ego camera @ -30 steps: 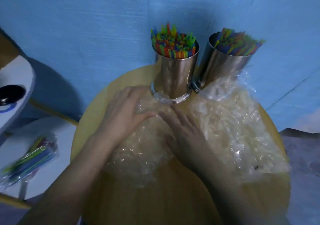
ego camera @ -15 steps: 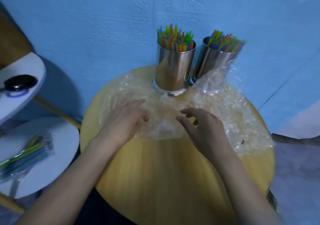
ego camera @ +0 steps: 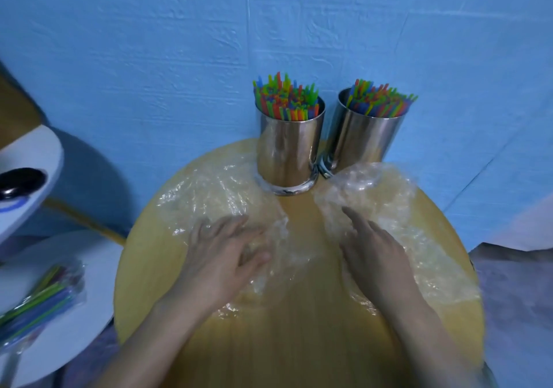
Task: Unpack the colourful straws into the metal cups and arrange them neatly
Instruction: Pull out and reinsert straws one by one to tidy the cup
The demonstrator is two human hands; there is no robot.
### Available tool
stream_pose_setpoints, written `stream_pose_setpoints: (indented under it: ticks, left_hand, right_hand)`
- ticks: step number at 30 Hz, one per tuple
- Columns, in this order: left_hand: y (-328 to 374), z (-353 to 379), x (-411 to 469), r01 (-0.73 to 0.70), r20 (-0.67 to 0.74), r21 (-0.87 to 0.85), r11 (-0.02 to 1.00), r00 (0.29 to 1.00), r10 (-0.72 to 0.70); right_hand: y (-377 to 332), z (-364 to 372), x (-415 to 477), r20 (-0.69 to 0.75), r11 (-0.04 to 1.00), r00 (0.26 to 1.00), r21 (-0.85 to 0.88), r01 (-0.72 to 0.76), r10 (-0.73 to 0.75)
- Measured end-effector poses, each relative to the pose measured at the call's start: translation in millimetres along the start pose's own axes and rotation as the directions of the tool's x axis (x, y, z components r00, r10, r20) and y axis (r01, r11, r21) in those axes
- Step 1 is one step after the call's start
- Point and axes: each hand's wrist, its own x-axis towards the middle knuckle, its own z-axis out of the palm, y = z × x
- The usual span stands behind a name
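Gap newly opened at centre: left hand [ego camera: 227, 256] flat on nine-o'clock wrapper [ego camera: 206, 196], right hand [ego camera: 374, 253], fingers straight, on three-o'clock wrapper [ego camera: 392, 196]; metal cups [ego camera: 288, 151] at twelve look full, only tidying remains.

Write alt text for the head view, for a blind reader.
The left hand rests on the left bag and the right hand on the right bag, both clear and crumpled, on a round wooden table. Behind, two metal cups stand full of colourful straws; a straw packet lies on a white surface, far left.
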Motion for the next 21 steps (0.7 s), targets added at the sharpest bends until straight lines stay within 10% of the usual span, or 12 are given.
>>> stream_pose_setpoints:
  ticks: [7, 12, 17, 21]
  left_hand:
    - [19, 9, 1, -0.163, 0.052, -0.073, 0.984, 0.985, 0.167]
    - [60, 20, 6, -0.397, -0.019, -0.261, 0.88, 0.914, 0.406]
    - [40, 10, -8, -0.266, -0.484, -0.33, 0.906, 0.871, 0.079]
    - [30, 16, -15, -0.099, -0.252, -0.47, 0.877, 0.967, -0.026]
  right_hand:
    - [-28, -39, 2, -0.202, 0.878, 0.979, 0.471, 0.089, 0.01]
    - [-41, -22, 0, -0.032, 0.932, 0.981, 0.309, 0.191, -0.191]
    - [-18, 2, -4, 0.085, 0.975, 0.986, 0.185, 0.125, -0.142]
    - [-13, -1, -2, 0.098, 0.976, 0.985, 0.182, 0.119, -0.139]
